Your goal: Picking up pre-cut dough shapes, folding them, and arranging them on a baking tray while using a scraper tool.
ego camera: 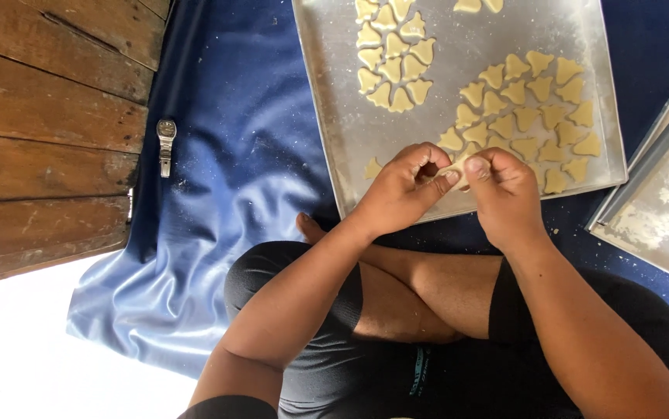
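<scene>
There is only one view, from a camera worn on the person's head. It looks steeply down, almost straight, over the crossed legs to the floor in front. It is close: both forearms fill the lower part. The metal baking tray (pixel 327 101) lies at the top edge, the blue cloth (pixel 226 163) at left, and wooden boards (pixel 47 132) in the left corner.

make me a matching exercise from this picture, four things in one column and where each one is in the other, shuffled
Things:
1. wristwatch
2. baking tray
3. small piece of dough
4. wooden planks

Places:
A. pinched between the left hand and right hand
B. at the far left, beside the blue cloth
C. lying on the blue cloth, left of the tray
D. on the cloth ahead of the person's knees, holding rows of cut dough shapes

Pairs: 1-C, 2-D, 3-A, 4-B
</scene>
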